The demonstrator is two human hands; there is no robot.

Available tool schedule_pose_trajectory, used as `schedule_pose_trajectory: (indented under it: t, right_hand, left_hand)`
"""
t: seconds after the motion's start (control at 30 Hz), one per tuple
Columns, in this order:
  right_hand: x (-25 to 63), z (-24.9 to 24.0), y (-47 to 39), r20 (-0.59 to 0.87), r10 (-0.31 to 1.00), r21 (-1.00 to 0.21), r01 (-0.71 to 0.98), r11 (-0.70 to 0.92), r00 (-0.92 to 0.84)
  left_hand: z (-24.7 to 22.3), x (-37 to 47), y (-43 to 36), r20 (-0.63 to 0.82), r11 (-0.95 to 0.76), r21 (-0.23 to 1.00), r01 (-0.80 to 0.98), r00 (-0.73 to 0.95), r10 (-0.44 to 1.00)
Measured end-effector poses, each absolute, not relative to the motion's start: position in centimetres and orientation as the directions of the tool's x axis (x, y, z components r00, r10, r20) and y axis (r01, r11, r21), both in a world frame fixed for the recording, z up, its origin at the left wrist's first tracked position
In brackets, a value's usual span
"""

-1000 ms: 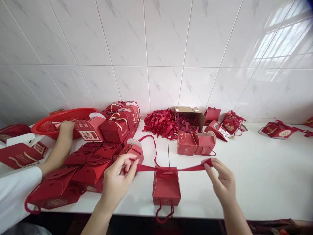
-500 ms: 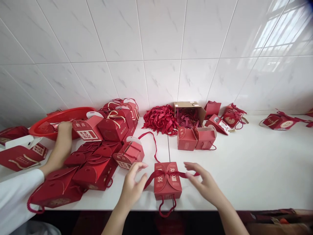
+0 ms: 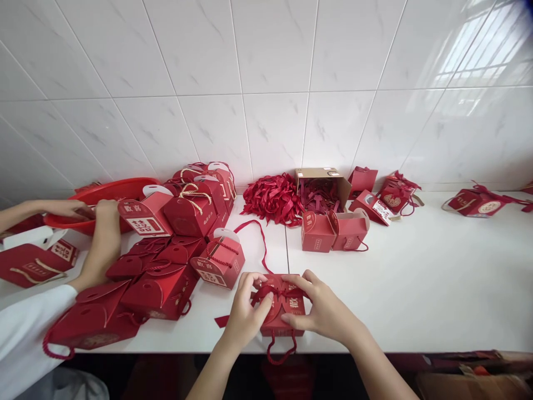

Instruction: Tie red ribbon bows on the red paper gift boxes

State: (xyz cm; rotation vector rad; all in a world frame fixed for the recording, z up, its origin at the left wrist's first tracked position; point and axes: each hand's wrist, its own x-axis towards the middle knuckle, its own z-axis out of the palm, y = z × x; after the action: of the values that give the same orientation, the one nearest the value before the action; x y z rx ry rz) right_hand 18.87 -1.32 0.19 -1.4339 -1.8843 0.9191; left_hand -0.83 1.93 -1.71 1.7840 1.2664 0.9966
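A small red gift box (image 3: 272,328) lies near the front edge of the white table, with a twisted cord handle (image 3: 281,358) hanging over the edge. Dark red ribbon (image 3: 275,291) runs across its rounded lid flaps and is knotted at the middle. With thumb and fingers, my left hand (image 3: 245,311) pinches the ribbon left of the knot; one loose end sticks out beneath that hand. On the lid's right side rests my right hand (image 3: 320,308), its index finger by the ribbon and its thumb apart on the lid. The right ribbon end is hidden.
Red gift boxes (image 3: 158,294) crowd the left side, near a red basin (image 3: 137,186) where another person's hands (image 3: 73,209) reach in. At the back are a ribbon pile (image 3: 272,200) and a cardboard box (image 3: 345,191). Two joined boxes (image 3: 318,236) stand before it.
Both my hands have moved inward from beside the box onto its lid. My left fingers have closed on the ribbon. A second hand of the other person has come to the basin.
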Motion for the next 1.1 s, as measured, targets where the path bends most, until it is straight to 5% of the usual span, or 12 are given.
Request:
schedule_pose_trajectory:
  t: [0.6,0.73,0.93,1.1]
  right_hand:
    - [19.3,-1.3,-1.4,0.069,0.980,-0.879,0.454,0.147,-0.184]
    - [20.0,-2.7,-1.4,0.088,0.994,-0.894,0.434,0.107,-0.062]
    - [22.1,-2.5,-2.0,0.198,0.970,-0.869,0.432,0.240,-0.140]
    - [22.5,-2.1,-2.6,0.158,0.974,-0.758,0.612,0.225,-0.162]
  left_hand:
    - [-2.2,-1.0,1.6,0.018,-0.090,0.949,0.303,0.231,0.973]
    - [-2.0,-1.5,1.5,-0.034,-0.050,0.935,0.350,0.232,0.972]
    - [-1.6,-3.5,3.3,-0.068,-0.068,0.912,0.405,0.311,0.948]
    - [-0.9,-5.6,5.0,-0.323,0.053,0.869,0.493,0.482,0.815]
